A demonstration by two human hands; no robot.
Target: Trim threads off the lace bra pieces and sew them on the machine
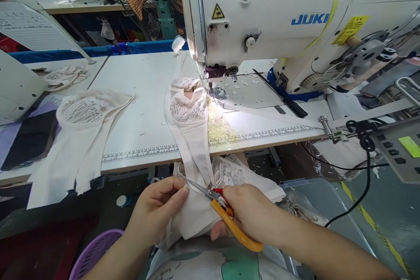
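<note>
My right hand [244, 210] is closed around orange-handled scissors [234, 225], whose blades point up and left toward my left hand. The fingers of my left hand [162, 203] pinch the edge of a white bra piece [193, 214] at the blade tips. A white lace bra [188, 111] lies on the table under the sewing machine's needle area, its straps and band hanging over the front edge toward my hands. More white lace fabric [229, 173] hangs just behind the scissors. A small red part shows beside my right hand; I cannot make out what it is.
The white JUKI sewing machine [262, 22] stands over the table [144, 122]. Black tweezers [282, 94] lie right of the needle. Another lace bra [88, 113] and a black phone [31, 140] lie left. Below are a purple basket [95, 253] and a clear bin [341, 210].
</note>
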